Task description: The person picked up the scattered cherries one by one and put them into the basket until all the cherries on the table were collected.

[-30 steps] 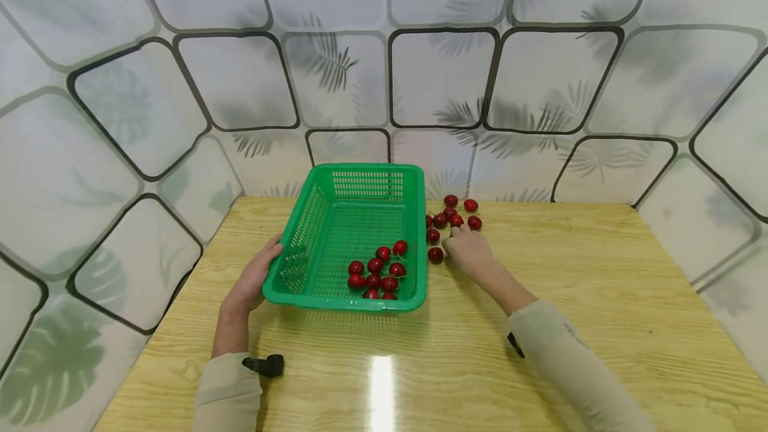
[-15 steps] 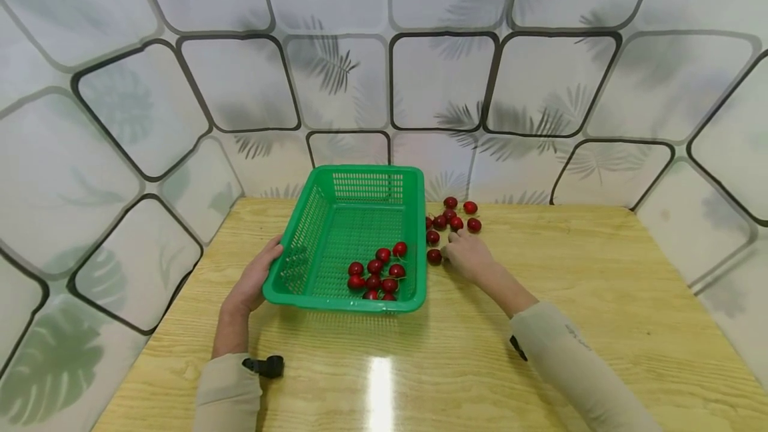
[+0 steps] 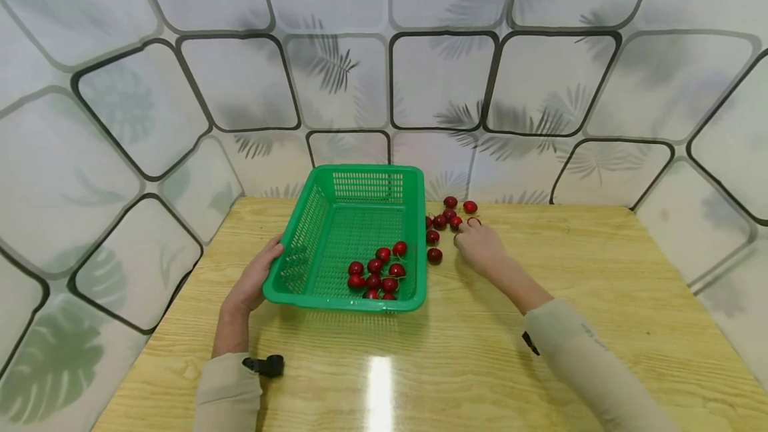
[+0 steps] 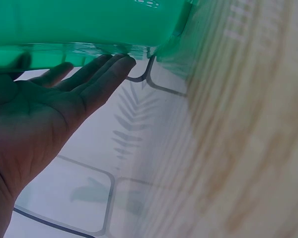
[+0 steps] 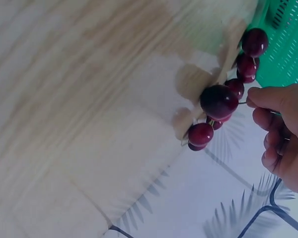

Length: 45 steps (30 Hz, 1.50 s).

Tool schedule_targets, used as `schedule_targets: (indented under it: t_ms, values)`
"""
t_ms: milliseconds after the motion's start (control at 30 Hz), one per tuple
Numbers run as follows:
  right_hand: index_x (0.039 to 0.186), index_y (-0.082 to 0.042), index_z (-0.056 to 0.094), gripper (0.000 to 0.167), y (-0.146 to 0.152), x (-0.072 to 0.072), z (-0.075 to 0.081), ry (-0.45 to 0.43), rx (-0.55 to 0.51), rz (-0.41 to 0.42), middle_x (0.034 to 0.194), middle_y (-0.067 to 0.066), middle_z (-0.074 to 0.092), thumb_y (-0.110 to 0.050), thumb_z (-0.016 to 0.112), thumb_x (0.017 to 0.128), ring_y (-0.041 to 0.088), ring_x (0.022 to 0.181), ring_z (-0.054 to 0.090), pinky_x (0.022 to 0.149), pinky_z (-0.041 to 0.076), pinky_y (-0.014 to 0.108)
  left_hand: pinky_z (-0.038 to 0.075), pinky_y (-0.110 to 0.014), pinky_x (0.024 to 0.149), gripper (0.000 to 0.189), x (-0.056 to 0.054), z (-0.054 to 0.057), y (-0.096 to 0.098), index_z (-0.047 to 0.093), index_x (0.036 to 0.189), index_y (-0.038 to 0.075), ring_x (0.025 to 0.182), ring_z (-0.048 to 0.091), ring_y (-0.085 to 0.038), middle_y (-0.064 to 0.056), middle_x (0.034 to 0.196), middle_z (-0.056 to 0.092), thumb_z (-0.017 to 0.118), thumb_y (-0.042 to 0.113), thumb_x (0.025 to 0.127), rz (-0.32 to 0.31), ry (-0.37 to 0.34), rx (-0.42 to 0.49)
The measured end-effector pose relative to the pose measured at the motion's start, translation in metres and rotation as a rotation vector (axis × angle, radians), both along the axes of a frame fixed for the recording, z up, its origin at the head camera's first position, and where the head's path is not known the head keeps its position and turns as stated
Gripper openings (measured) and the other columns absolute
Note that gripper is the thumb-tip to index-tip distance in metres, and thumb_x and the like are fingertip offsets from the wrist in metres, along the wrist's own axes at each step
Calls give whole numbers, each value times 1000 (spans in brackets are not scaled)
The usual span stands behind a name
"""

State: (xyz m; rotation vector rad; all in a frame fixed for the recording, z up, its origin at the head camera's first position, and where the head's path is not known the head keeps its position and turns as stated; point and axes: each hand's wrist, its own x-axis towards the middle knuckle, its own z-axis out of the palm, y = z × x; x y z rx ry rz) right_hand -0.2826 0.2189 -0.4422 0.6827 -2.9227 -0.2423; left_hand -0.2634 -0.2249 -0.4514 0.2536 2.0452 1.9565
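Observation:
A green plastic basket (image 3: 336,303) stands on the wooden table, with several red cherries (image 3: 375,265) in its near right part. My left hand (image 3: 255,275) is at the basket's left side; in the left wrist view its fingers (image 4: 97,82) reach out straight against the underside of the green rim. To the right of the basket, more cherries (image 3: 440,221) lie loose in a cluster. My right hand (image 3: 483,249) is at the cluster's right edge. Thumb and forefinger pinch the thin stem of a dark cherry (image 5: 219,102), whose fruit hangs clear of the fingertips.
The light wooden table (image 3: 570,285) extends to the right and front of the basket. Behind it rises a wall covering (image 3: 444,79) with a stone-outline and leaf pattern. One single cherry (image 3: 435,256) lies close to the basket's right wall.
My right hand has shifted slightly right, away from the single cherry near the basket, to the cherry at the cluster's right edge. The left hand and basket have stayed in place.

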Motion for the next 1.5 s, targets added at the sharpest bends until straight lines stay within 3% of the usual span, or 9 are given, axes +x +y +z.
schedule_targets:
  t_ms: [333, 567, 833, 1133, 1500]
  values:
    - [84, -4, 71, 11, 18, 2, 21, -37, 25, -88, 94, 15, 66, 5, 68, 88, 31, 86, 59, 69, 57, 41, 51, -24, 81, 63, 0, -1, 0, 13, 158, 5, 91, 60, -8, -4, 123, 50, 27, 43, 109, -4, 2, 22]
    - [81, -7, 69, 17, 26, 2, 34, -53, 2, -112, 83, 9, 59, 4, 63, 92, 26, 75, 54, 57, 53, 37, 51, -24, 82, 64, 0, -1, 0, 12, 159, 8, 92, 60, -9, -6, 128, 48, 28, 44, 109, 1, -9, 15]
    - [79, -7, 70, 18, 31, 0, 46, -1, -116, -100, 75, 7, 53, -4, 63, 95, 25, 71, 54, 51, 50, 37, 51, -24, 83, 65, 0, -2, 1, 10, 159, 8, 93, 61, -9, -8, 130, 46, 27, 45, 109, -3, -17, 10]
    - [82, -7, 71, 14, 26, 2, 55, 126, -288, -40, 73, 4, 52, -13, 69, 94, 24, 66, 51, 52, 47, 37, 51, -24, 80, 64, 2, 0, 1, 11, 159, 5, 91, 60, -8, -3, 121, 51, 28, 43, 109, -4, -12, 30]
    - [85, -4, 74, 4, 3, 5, 62, 419, -472, 201, 76, 5, 62, -7, 76, 86, 28, 73, 59, 64, 52, 39, 51, -25, 82, 65, 2, 2, 2, 10, 159, 6, 94, 60, -9, -6, 123, 50, 28, 44, 109, -2, -23, 23]
